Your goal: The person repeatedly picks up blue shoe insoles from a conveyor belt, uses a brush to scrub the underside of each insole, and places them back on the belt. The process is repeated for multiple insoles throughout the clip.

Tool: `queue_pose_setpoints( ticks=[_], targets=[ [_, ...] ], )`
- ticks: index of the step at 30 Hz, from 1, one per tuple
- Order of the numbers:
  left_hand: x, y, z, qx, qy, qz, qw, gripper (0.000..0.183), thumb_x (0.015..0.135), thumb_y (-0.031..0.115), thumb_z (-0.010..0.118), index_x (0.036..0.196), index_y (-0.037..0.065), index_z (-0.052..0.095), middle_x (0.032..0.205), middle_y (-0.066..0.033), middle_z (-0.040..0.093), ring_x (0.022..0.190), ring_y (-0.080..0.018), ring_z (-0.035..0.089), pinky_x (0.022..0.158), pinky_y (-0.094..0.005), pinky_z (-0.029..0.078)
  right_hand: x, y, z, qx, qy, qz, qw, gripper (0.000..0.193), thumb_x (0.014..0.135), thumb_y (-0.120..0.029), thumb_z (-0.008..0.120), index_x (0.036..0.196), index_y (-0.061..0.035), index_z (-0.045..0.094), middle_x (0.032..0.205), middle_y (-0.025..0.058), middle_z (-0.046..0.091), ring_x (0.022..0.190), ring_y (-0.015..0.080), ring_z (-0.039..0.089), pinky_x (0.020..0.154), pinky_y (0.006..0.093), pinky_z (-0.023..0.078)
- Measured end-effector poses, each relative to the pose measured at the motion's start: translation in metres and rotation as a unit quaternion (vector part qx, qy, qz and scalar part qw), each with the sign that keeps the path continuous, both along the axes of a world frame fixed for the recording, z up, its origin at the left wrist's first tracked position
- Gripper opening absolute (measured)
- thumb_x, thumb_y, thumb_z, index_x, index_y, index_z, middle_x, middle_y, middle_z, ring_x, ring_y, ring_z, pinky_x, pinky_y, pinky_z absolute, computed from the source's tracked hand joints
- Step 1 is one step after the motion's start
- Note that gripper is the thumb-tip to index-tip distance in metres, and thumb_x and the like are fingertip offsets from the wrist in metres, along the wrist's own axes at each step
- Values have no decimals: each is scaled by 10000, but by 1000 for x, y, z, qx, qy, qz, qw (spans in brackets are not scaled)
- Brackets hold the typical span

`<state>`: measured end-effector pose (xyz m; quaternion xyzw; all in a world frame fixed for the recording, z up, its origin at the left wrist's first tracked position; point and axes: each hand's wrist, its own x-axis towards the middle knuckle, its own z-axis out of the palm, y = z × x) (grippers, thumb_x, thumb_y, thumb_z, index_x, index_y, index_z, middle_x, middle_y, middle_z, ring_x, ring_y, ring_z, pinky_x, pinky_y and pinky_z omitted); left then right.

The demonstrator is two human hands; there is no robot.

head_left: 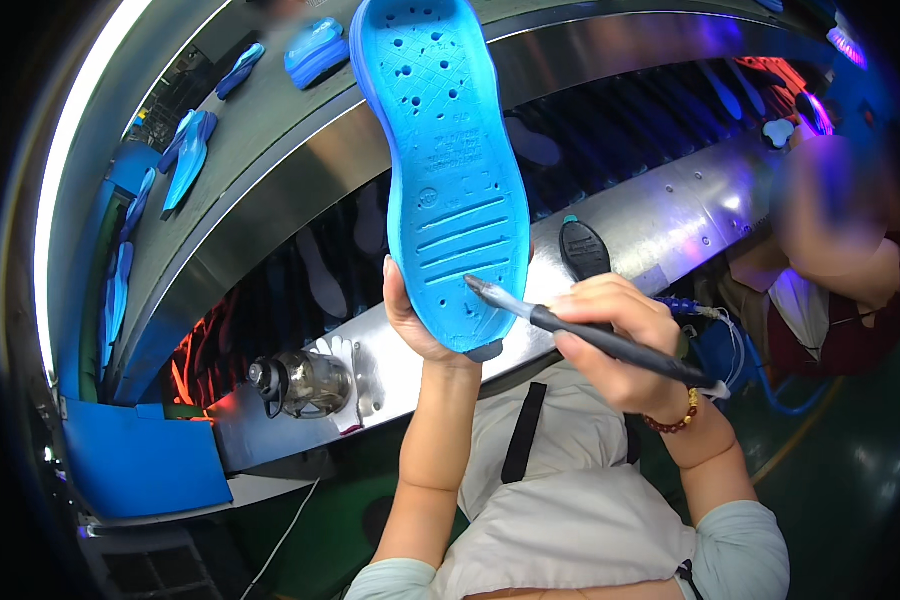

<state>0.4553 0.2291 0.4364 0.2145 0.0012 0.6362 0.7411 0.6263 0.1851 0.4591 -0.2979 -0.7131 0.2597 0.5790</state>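
Observation:
A bright blue shoe sole (460, 170) stands nearly upright before me, its inner face toward me, with small holes at the toe end and raised bars near the heel. My left hand (420, 320) grips it at the heel end, thumb along the left edge, the other fingers mostly hidden behind. A dark patch shows at the very heel. In my right hand (620, 335) is a dark-handled brush (625, 350), held like a pen. Its tip touches or nearly touches the sole just below the bars; I cannot tell which.
A metal ledge (660, 215) runs across in front. On it are a dark sole-shaped piece (583, 248) and a metal pot (310, 385) with a black cap. Several blue soles lie on the conveyor belt (260, 130). Dark soles fill the rack underneath. Another person (840, 240) sits at right.

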Motion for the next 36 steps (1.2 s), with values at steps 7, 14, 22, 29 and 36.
queue_pose_setpoints(
  ticks=[7, 14, 22, 29, 36],
  targets=[
    [-11, 7, -6, 16, 32, -30, 999, 769, 841, 568, 493, 1393, 53, 344, 1379, -235, 391, 1173, -440, 466, 973, -586, 389, 15, 26, 3, -42, 37, 150, 987, 180, 732, -33, 713, 904, -6, 668, 880, 125, 678, 815, 229, 660, 737, 321, 515],
    [-18, 15, -9, -4, 58, -39, 998, 656, 851, 467, 509, 1325, 23, 417, 1278, -234, 474, 1081, -397, 534, 919, -525, 444, 17, 29, 6, 81, -68, 136, 985, 172, 694, -35, 727, 850, -20, 656, 839, 109, 670, 783, 259, 651, 712, 334, 505],
    [-31, 15, -9, -92, 197, -106, 970, 531, 861, 352, 527, 1247, -12, 500, 1163, -233, 569, 975, -347, 612, 857, -456, 507, 33, 15, 17, 24, -165, 189, 968, 179, 761, -37, 696, 938, -39, 672, 970, 112, 689, 855, 250, 679, 715, 334, 547],
    [-28, -9, 8, -231, 356, -180, 887, 530, 829, 329, 563, 1230, -16, 528, 1134, -215, 601, 968, -326, 620, 866, -426, 498, 48, 12, 8, -23, -208, 312, 927, 181, 787, -40, 651, 956, -96, 687, 1002, 52, 691, 926, 207, 668, 773, 293, 544],
    [-28, -27, 11, -264, 457, -204, 824, 678, 734, 398, 655, 1244, -26, 518, 1140, -234, 585, 942, -321, 614, 844, -420, 494, 64, 11, 14, -5, -259, 365, 894, 163, 819, -66, 622, 971, -93, 675, 1013, 60, 688, 939, 211, 660, 782, 290, 527]
  ],
)
